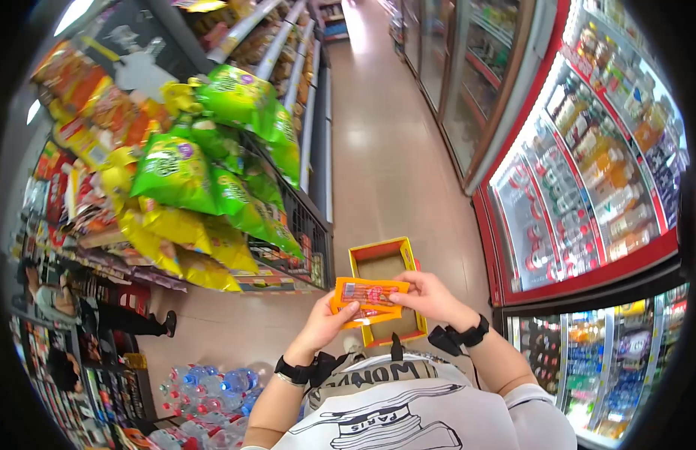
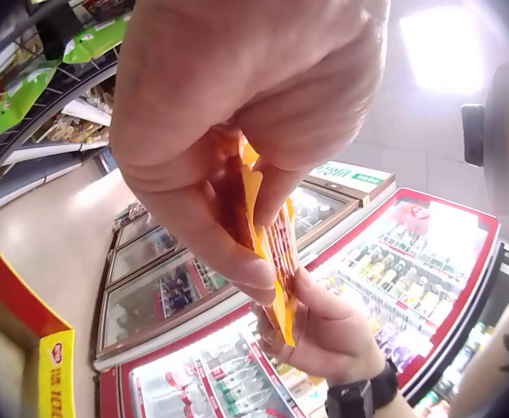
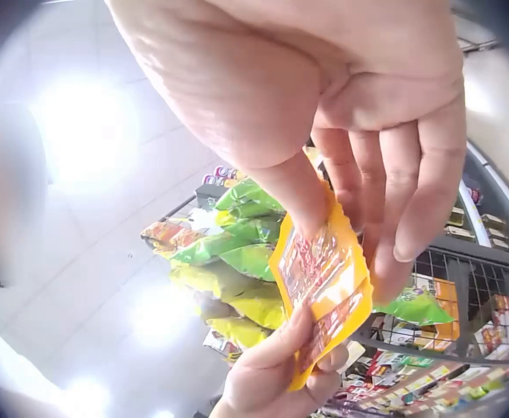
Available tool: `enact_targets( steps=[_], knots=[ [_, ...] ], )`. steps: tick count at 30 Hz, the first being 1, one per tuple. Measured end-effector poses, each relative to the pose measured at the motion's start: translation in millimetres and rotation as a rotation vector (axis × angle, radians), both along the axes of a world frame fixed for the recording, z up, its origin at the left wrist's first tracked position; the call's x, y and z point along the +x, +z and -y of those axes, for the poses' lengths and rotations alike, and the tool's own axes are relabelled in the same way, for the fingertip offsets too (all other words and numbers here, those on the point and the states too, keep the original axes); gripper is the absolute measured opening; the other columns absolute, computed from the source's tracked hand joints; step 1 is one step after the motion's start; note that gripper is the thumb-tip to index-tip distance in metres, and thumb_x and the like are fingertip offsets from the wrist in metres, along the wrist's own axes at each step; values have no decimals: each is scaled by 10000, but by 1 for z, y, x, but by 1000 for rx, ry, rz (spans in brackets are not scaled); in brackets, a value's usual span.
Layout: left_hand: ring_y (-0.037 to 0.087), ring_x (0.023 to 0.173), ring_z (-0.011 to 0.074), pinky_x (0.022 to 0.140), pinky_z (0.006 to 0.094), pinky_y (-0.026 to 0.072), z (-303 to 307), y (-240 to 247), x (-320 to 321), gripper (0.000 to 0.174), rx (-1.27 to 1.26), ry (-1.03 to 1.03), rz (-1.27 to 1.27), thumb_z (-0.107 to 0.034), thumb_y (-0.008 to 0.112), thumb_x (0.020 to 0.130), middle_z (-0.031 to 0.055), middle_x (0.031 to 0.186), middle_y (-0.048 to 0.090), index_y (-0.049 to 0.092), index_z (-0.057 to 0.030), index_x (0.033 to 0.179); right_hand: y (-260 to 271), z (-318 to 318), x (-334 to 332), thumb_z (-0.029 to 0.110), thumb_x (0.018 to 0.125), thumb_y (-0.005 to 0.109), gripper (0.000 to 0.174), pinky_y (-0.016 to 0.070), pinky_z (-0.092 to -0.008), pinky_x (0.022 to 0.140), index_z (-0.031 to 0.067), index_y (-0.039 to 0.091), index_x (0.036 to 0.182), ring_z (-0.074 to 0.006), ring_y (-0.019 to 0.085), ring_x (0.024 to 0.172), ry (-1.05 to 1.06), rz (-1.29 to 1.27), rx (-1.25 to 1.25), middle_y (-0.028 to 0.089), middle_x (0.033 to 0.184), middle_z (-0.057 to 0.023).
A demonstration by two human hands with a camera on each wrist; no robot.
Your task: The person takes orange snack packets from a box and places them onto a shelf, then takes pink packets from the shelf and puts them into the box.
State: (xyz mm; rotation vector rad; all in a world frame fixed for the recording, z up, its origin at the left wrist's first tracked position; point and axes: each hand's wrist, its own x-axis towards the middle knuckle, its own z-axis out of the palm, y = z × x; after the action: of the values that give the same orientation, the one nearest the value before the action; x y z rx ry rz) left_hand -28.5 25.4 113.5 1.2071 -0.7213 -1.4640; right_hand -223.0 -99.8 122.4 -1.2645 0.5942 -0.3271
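Note:
Two orange packets, overlapping, are held between both hands in front of the white shirt; the upper packet (image 1: 370,291) has a clear window showing reddish contents. The left hand (image 1: 329,321) grips their left side, thumb on top. At the upper right corner, the right hand (image 1: 430,298) pinches the packet between thumb and fingers. In the left wrist view the packets (image 2: 276,248) are seen edge-on, with the left hand (image 2: 246,113) curled round them. The right wrist view shows the right thumb pressing on a packet (image 3: 324,279), fingers behind it.
Below the hands, a yellow and red open box (image 1: 378,247) is on the floor. Green snack bags (image 1: 175,176) hang on a wire rack at left. Drink fridges (image 1: 588,165) line the right, bottle packs (image 1: 213,386) stand lower left, and a person (image 1: 100,311) is at far left.

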Motion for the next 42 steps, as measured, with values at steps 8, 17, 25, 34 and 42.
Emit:
enact_targets(
  steps=[8, 17, 25, 34, 42],
  knots=[
    [554, 841, 67, 631, 226, 499, -36, 36, -8, 313, -12, 95, -14, -247, 523, 920, 8, 1011, 580, 499, -69, 1177, 9, -7, 12, 125, 888, 557, 210, 450, -226, 625, -24, 571, 1034, -71, 535, 697, 94, -29, -364, 589, 802, -20],
    [601, 794, 104, 629, 242, 533, -85, 42, 7, 295, 43, 172, 35, -274, 515, 921, 39, 949, 612, 541, -40, 1099, 30, -41, 52, 98, 852, 610, 148, 460, -201, 564, -16, 559, 930, -49, 563, 649, 325, -14, -384, 610, 788, -23],
    [571, 810, 66, 690, 206, 495, -145, 46, 57, 280, -111, 285, 128, -224, 545, 910, 16, 955, 602, 550, -30, 1111, 28, -95, 115, 80, 868, 588, 139, 474, -189, 618, -23, 511, 919, -67, 587, 739, 278, 107, -279, 609, 843, -37],
    [599, 825, 109, 634, 245, 523, -244, 58, 147, 257, -125, 373, 180, -192, 566, 895, 43, 938, 607, 566, -17, 1083, 39, -204, 204, 109, 872, 583, 242, 491, -226, 649, -26, 523, 1064, -88, 605, 737, 330, 131, -267, 619, 916, -44],
    [583, 830, 89, 640, 231, 517, -282, 66, 191, 227, -280, 477, 163, -160, 565, 894, 32, 951, 602, 578, -22, 1074, 59, -251, 251, 112, 878, 571, 279, 496, -229, 667, -25, 514, 1114, -102, 616, 745, 291, 148, -242, 618, 928, -56]
  ],
)
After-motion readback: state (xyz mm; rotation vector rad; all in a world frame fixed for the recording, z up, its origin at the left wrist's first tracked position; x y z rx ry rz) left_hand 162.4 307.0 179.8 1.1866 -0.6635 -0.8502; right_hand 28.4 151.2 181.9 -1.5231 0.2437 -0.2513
